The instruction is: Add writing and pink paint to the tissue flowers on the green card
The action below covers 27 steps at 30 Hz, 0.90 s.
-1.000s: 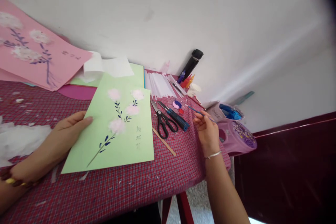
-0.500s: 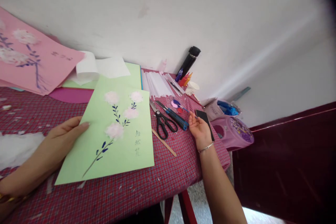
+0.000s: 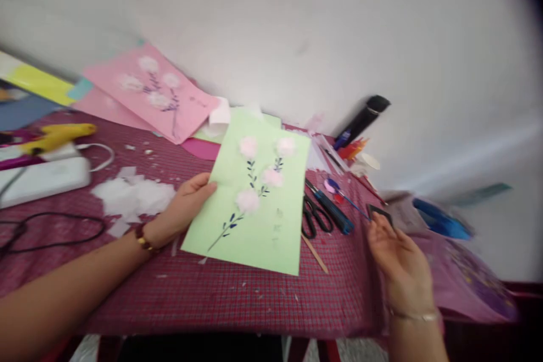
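Observation:
My left hand (image 3: 190, 203) grips the left edge of a light green sheet of paper (image 3: 288, 237), thumb on top, holding it tilted above the table. The sheet carries fluffy pale pink flowers, a painted stem with dark blue leaves, and faint blurred writing. My right hand (image 3: 396, 251) is palm up at the right, its fingers loosely curled and nothing clearly held. Close to its fingertips are the end of a thin blue-handled paintbrush (image 3: 352, 202) and a dark phone (image 3: 379, 212), partly hidden by the hand. The brush head rests by a small paint-covered palette (image 3: 330, 185).
Black scissors (image 3: 316, 218), a blue utility knife (image 3: 335, 212) and a wooden stick (image 3: 314, 253) lie right of the sheet. A black bottle (image 3: 362, 119) leans near the wall. Leftward are white paper scraps (image 3: 131, 195), a power strip (image 3: 46, 178), a yellow glue gun (image 3: 63, 134) and pink flower pictures (image 3: 182, 96).
The view has swung left, bringing the glue gun and power strip into sight. My left hand still holds the green sheet. My right hand has drawn slightly back from the brush handle.

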### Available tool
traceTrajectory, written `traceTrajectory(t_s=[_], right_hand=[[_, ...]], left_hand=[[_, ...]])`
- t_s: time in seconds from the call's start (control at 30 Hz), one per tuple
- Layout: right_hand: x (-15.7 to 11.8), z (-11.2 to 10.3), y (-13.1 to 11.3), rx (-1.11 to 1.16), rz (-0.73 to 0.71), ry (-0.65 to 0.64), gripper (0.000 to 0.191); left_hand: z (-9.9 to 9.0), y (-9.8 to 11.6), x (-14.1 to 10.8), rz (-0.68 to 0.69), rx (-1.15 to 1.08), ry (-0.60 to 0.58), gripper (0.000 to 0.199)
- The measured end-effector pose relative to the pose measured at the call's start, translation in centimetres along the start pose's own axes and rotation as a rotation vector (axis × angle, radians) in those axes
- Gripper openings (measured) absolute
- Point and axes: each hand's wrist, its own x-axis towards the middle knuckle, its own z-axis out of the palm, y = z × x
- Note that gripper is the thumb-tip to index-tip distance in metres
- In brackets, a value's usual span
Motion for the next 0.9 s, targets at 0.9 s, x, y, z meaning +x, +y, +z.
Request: traceTrajectory(t_s=[0.9], right_hand=[[-5.8, 17.3, 11.3, -0.238, -0.036, -0.708, 0.026]], left_hand=[[-1.9, 2.7, 1.8, 0.294, 0.110, -0.042, 0.029]])
